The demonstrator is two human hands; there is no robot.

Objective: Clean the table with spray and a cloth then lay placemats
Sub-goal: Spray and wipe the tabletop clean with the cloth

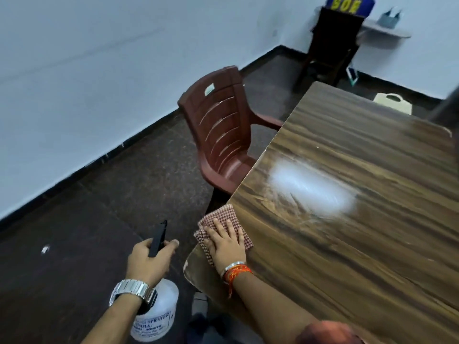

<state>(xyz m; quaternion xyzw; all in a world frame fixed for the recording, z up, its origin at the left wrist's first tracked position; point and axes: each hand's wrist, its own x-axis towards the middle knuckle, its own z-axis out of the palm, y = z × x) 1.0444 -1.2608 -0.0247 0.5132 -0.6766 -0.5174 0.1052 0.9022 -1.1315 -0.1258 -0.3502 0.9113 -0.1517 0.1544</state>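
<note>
A dark wood-grain table (360, 219) fills the right side, with a bright glare patch near its middle. My right hand (227, 244) lies flat, fingers spread, on a red-and-white checked cloth (223, 214) at the table's near left edge. My left hand (149, 259) hangs off the table to the left, closed around the black trigger head of a white spray bottle (159, 316) whose body sits below my wrist. No placemats are in view.
A maroon plastic chair (221, 135) stands against the table's left edge. A dark wooden stand (330, 45) and a small wall shelf (387, 31) are in the far corner. A pale plastic container (395, 103) sits beyond the table's far edge. Dark floor lies to the left.
</note>
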